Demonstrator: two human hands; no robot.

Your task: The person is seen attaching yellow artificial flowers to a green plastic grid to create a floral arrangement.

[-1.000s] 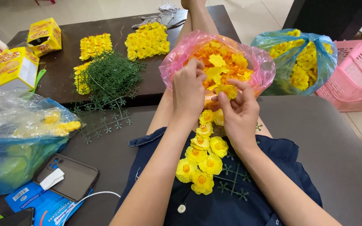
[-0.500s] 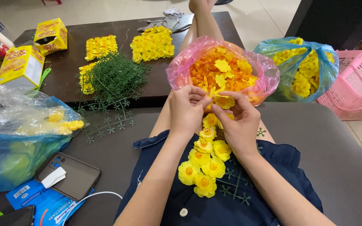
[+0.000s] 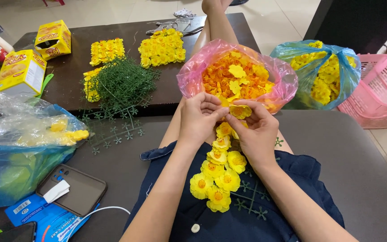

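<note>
A dark table (image 3: pixel 113 31) fills the far side, with finished yellow flower mats (image 3: pixel 162 46), a green mesh (image 3: pixel 121 85) and two yellow boxes (image 3: pixel 21 71) on it; nearer, a grey surface (image 3: pixel 350 170) carries a blue bag (image 3: pixel 325 74) of yellow blooms, a pink basket (image 3: pixel 381 89) and, at the left, a clear bag (image 3: pixel 19 134) beside a phone (image 3: pixel 72 190). Between them the pink bag (image 3: pixel 236 74) of orange and yellow petals rests on the person's legs, just beyond both hands. A flower strip (image 3: pixel 218 172) lies on the lap, its long axis running from the waist up toward the pink bag — its far end sits right under the fingers. There the left hand (image 3: pixel 198 118) and right hand (image 3: pixel 258 132) meet, about equally near; each is pinched narrow, and together they hold one yellow flower (image 3: pixel 239 110) at the strip's top end, the left thumb and forefinger curled tight, the right fingertips touching its edge
</note>
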